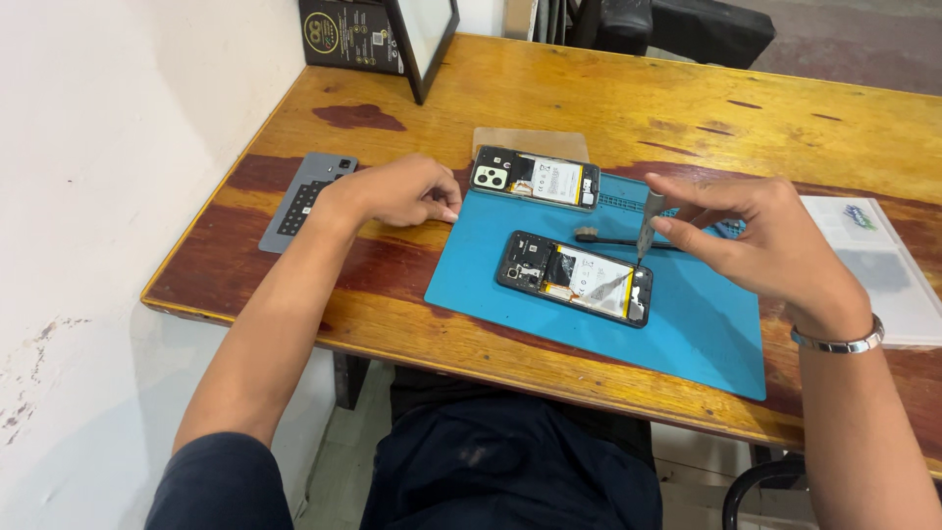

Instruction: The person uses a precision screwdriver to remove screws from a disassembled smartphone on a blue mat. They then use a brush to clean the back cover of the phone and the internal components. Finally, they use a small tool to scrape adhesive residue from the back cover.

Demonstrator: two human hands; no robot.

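Right hand (756, 231) pinching a screwdriver (648, 224), tip on an opened phone (574, 278) lying on a blue mat (687, 324); left hand (397, 191) resting curled on the wooden table (608, 98).

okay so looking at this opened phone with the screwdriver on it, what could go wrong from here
1. The right hand holds the screwdriver tip-down at the near phone, beside its exposed battery; a slip might gouge it.
2. The left hand rests on the table, off the blue mat, so nothing steadies the phone; it might shift.
3. Any loosened screw could roll off the mat and get lost.
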